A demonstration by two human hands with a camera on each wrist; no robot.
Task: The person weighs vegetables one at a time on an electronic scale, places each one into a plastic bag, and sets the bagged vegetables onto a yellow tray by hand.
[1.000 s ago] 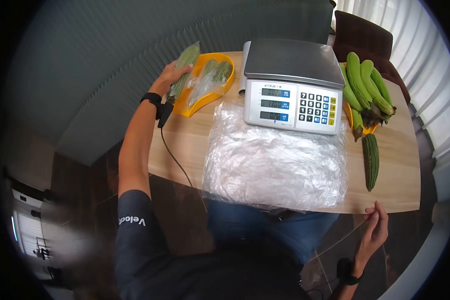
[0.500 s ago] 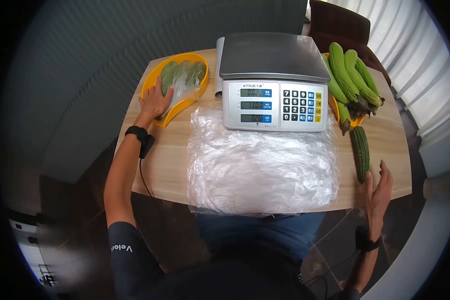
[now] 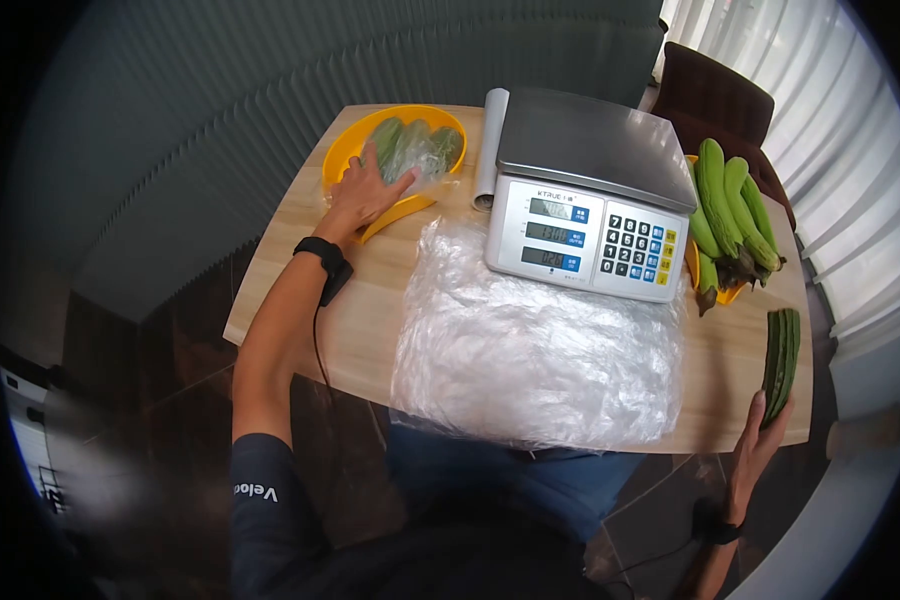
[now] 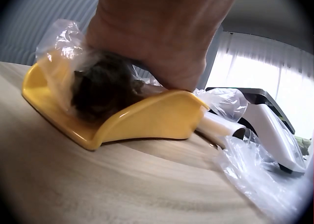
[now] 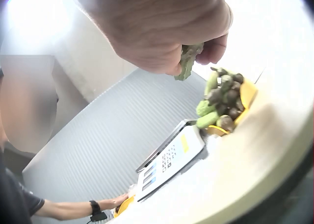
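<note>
Scale display digits [image 3: 551, 233] unreadably small

Wooden table [image 3: 300, 290] (pale), white curtains [image 3: 850, 150] behind.

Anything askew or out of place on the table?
Mostly tidy. The stack of plastic sheets overhangs the near table edge, and its far edge runs under the scale. The right hand grips a ridged gourd at the table's corner.

Pale matt wood table [image 3: 370, 310], crinkled glossy plastic film [image 3: 530, 350], brushed-metal scale [image 3: 595, 130].
</note>
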